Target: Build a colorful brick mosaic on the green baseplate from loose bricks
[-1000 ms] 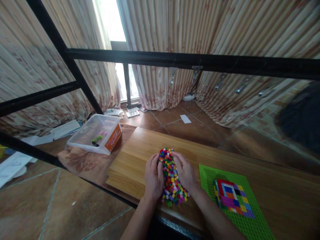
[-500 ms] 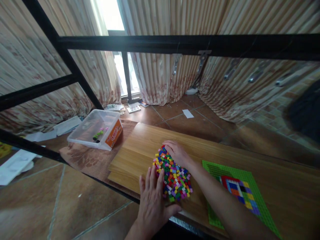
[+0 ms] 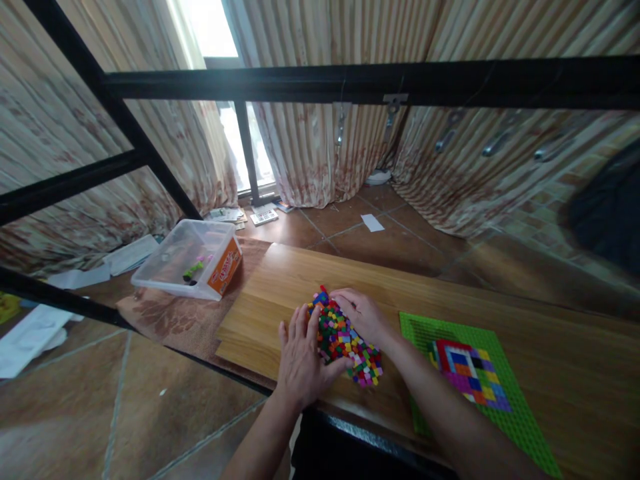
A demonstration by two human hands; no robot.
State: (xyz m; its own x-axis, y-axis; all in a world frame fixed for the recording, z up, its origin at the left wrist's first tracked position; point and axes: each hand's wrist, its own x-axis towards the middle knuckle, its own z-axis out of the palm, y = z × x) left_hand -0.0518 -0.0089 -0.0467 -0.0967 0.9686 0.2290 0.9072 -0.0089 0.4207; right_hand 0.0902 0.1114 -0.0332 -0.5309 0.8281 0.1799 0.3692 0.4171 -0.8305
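Note:
A heap of small bright toy bricks (image 3: 345,340) lies on the wooden board between my two hands. My left hand (image 3: 303,357) is open against the heap's near left side, thumb stretched out over its lower edge. On the far right side, my right hand (image 3: 363,317) rests along the bricks, open with slightly bent fingers. Neither hand shows a brick gripped in it; some bricks are hidden under the fingers. Beyond my right forearm is a green studded baseplate (image 3: 510,373) carrying a flat, multicoloured block of bricks (image 3: 470,373), partly covered by the arm.
A clear plastic box (image 3: 175,267) with an orange label and a few small pieces inside stands left on a brown cloth (image 3: 165,320). The wooden board (image 3: 280,287) spans the black frame. A black rail (image 3: 300,83) crosses above; papers lie on the tiled floor.
My left hand has moved up and inward along the heap, its thumb now over the lower bricks. The heap is narrower. My right hand has shifted slightly toward me and right.

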